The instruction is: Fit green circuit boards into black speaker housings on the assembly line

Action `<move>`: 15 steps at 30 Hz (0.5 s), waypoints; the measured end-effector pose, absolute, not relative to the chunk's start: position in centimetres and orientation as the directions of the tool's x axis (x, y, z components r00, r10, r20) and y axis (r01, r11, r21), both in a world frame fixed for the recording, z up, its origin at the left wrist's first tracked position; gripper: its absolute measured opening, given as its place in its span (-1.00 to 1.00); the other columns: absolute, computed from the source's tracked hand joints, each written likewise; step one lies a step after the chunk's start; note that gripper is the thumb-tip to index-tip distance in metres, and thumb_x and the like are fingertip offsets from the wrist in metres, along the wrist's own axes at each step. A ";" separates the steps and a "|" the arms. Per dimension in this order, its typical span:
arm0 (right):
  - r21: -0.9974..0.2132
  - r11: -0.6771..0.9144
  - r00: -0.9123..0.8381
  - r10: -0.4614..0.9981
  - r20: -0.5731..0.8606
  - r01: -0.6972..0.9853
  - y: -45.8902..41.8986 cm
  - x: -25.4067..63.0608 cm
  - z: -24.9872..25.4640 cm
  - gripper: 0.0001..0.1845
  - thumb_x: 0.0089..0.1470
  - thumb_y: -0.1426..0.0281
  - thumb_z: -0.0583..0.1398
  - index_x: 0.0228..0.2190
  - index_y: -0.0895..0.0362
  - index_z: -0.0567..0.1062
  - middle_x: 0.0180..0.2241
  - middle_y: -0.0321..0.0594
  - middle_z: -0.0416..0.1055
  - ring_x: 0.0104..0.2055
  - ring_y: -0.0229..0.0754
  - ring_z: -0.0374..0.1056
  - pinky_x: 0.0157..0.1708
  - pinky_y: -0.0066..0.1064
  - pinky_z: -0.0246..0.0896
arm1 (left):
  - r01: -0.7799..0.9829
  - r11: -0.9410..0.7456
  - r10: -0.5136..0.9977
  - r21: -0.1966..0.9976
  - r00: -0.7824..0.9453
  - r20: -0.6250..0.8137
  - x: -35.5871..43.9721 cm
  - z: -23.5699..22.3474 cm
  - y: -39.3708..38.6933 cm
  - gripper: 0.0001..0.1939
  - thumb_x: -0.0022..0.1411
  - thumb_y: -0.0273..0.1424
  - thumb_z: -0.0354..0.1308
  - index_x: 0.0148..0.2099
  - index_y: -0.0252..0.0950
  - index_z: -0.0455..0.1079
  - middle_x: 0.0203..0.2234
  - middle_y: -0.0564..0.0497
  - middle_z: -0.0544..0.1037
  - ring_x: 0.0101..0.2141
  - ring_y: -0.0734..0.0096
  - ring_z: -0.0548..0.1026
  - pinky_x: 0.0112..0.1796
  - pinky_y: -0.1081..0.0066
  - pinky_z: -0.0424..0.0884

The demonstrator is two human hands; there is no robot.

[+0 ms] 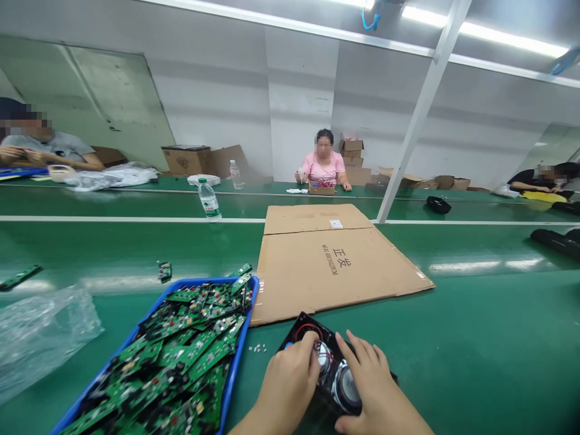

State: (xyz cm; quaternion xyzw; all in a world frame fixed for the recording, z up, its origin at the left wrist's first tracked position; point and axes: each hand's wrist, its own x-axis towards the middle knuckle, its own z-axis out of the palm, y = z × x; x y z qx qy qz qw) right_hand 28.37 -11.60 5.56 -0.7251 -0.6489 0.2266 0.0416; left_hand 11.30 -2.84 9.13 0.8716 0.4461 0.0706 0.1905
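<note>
A black speaker housing (304, 318) lies on the green bench in front of me, its inner side up. It carries two round speakers (347, 386) with silvery backs, and thin red wires. Over its left part, my left hand (290, 374) is closed, fingers curled and fingertips down near the wires and the smaller-looking speaker; what they pinch is hidden. My right hand (374, 380) rests across the housing's right part, fingers spread over it and thumb at the near side, holding it. Several tiny white bits (258, 348) lie on the bench left of the housing.
A blue tray (229, 386) heaped with green circuit boards (181, 344) stands at left. Beyond the housing lies flat cardboard (308, 272). Clear plastic film (45, 332), a loose board (165, 272) and a water bottle (209, 200) are further left. Several people sit across the benches.
</note>
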 end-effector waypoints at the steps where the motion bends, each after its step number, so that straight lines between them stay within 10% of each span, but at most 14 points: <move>1: -0.319 -0.150 0.064 0.962 -0.265 0.936 -11.5 28.1 5.1 0.33 -0.24 0.19 0.48 0.41 -0.11 -0.10 0.43 -0.05 -0.22 0.42 0.33 -0.17 0.33 0.34 -0.24 | 0.769 -0.518 0.816 0.375 0.576 -0.056 11.4 9.4 -2.9 -0.65 0.37 -0.58 -0.11 0.04 -0.24 0.41 -0.20 -0.08 0.70 -0.17 0.01 0.67 -0.21 0.20 0.51; 7: -0.206 -0.184 0.143 0.970 -0.196 0.961 -10.5 27.0 3.2 0.38 -0.40 0.34 0.50 0.39 -0.09 0.00 0.33 -0.03 0.12 0.31 0.30 0.11 0.26 0.13 0.09 | 0.829 -0.438 0.857 0.347 0.502 -0.118 12.1 10.5 -2.7 -0.58 0.34 -0.56 -0.13 0.12 -0.30 0.42 -0.18 -0.18 0.69 -0.15 -0.09 0.65 -0.21 0.16 0.50; 15: -0.494 -0.272 0.300 0.954 -0.023 0.826 -15.3 37.6 -0.6 0.03 -0.15 0.28 0.27 0.36 -0.17 0.11 0.22 -0.18 0.33 0.26 0.07 0.25 0.19 -0.17 0.27 | 0.792 -0.446 0.797 0.417 0.563 -0.218 7.9 12.4 -0.2 -0.22 0.25 -0.15 0.17 0.44 -0.20 0.08 -0.06 -0.10 0.66 -0.10 0.05 0.61 -0.07 0.25 0.47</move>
